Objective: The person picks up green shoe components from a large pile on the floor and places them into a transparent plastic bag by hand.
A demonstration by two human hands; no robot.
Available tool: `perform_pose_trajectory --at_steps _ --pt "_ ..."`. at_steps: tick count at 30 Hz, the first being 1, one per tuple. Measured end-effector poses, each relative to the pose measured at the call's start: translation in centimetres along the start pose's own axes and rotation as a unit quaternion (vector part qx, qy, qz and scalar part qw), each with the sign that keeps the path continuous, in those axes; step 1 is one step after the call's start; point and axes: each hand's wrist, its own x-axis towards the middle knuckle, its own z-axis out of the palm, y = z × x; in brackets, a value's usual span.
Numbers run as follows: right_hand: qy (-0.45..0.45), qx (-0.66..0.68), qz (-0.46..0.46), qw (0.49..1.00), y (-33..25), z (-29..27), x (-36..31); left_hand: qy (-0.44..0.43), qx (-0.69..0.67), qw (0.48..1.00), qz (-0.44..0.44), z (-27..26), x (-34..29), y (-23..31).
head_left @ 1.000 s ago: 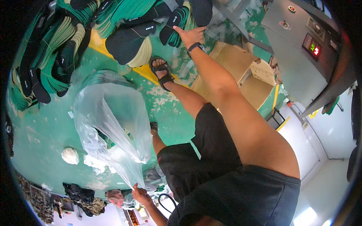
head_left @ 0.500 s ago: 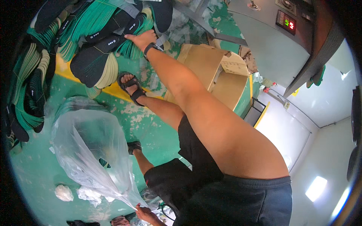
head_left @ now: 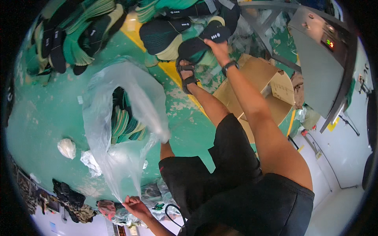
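Observation:
My right hand (head_left: 219, 51) is closed on the end of a tied bundle of insoles (head_left: 197, 48), black on top with green and cream edges. The thumb lies on its black face and the other fingers are mostly hidden. At the lower left my left hand (head_left: 134, 205) pinches the rim of a large clear plastic bag (head_left: 94, 118). The bag stands on the floor with its mouth stretched wide toward me. Green, black and cream insoles (head_left: 128, 122) show inside it.
More insole bundles (head_left: 78, 39) lie at the far left and far middle. An open cardboard box (head_left: 252, 74) sits beside my right forearm, before a grey machine (head_left: 319, 59). Crumpled white plastic (head_left: 67, 148) lies left of the bag on the green floor (head_left: 47, 118).
The view has swung left. My left hand has pulled the bag's mouth wider, so the insoles inside show. My right hand has brought its insole bundle nearer, close to my foot.

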Motion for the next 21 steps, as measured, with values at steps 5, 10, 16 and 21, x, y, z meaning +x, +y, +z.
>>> perform_pose_trajectory --at_steps 5,10,16,21 --pt "-0.003 -0.029 -0.047 0.998 -12.7 0.6 -12.2 -0.018 -0.033 0.999 -0.020 -3.4 1.8 0.8" --pt "-0.041 -0.126 -0.224 0.965 -25.8 0.4 -23.2 -0.090 -0.090 0.992 0.013 -3.7 2.6 0.8" --pt "-0.271 -0.160 -0.535 0.784 -30.9 7.5 -28.5 -0.157 -0.163 0.974 0.015 -1.7 2.1 1.1" --pt "-0.512 -0.225 -0.511 0.653 -26.9 18.6 -34.1 -0.171 -0.209 0.963 0.020 -1.9 1.9 0.5"
